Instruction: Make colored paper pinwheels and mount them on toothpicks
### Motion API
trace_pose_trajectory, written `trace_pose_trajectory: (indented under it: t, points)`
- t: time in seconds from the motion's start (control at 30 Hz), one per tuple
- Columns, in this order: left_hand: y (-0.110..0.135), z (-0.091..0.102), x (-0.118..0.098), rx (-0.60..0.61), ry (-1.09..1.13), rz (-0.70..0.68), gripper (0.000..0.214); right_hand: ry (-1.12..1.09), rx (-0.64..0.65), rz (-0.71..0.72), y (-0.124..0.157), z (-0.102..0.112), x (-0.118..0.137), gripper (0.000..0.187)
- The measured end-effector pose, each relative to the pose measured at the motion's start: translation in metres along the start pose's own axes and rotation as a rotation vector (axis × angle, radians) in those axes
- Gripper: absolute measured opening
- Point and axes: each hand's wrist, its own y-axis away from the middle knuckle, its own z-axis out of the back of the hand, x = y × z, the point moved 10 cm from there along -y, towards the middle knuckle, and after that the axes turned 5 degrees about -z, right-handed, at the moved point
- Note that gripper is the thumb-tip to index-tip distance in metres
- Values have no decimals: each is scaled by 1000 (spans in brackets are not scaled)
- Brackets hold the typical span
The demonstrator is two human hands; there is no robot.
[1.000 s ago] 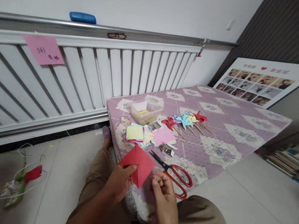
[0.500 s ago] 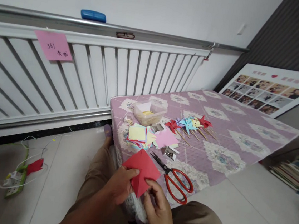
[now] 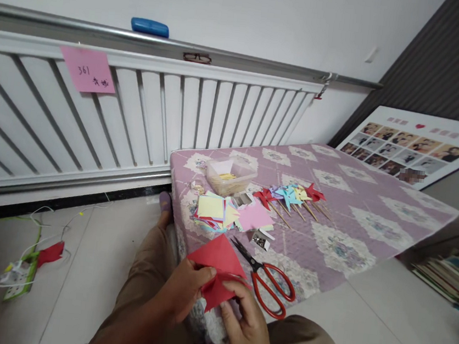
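Note:
A square of red paper [image 3: 216, 253] is between my two hands, its near side bent and its lower corner split by a cut. My left hand [image 3: 185, 291] pinches it on the left, thumb on top. At the right edge, my right hand [image 3: 244, 317] grips it with thumb and fingers. Scissors with red handles [image 3: 263, 275] lie partly spread on the bed just beyond my right hand. A stack of coloured paper squares [image 3: 211, 208] and a pink sheet [image 3: 255, 216] lie past the red paper, with a small box of metal pins [image 3: 261, 240] close by.
Several paper pinwheels on sticks [image 3: 291, 195] lie on the flowered bed cover [image 3: 341, 243]. A clear plastic tub [image 3: 231, 178] holds yellow sticks. A white radiator [image 3: 203, 108] runs along the wall. On the floor at left are a power strip [image 3: 20, 281] and red paper scrap [image 3: 51, 254].
The red paper has gone from nearly flat to bent, its near part lifting and opening at the cut. My hands keep hold of it; the view has shifted slightly.

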Motion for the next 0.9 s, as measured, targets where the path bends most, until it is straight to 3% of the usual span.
trace_pose_trajectory:
  t: [0.2, 0.4, 0.63, 0.9]
  points:
    - [3, 2, -2, -24, -36, 13, 13, 70, 38, 36, -2, 1, 7, 19]
    - [4, 0, -5, -20, -48, -35, 12, -9, 62, -86, -3, -5, 3, 9]
    - [5, 24, 8, -131, -240, -49, 10, -80, -12, -243, -3, -11, -12, 21]
    - [9, 17, 7, -120, -258, -53, 16, -92, -105, -239, -3, -1, -11, 21]
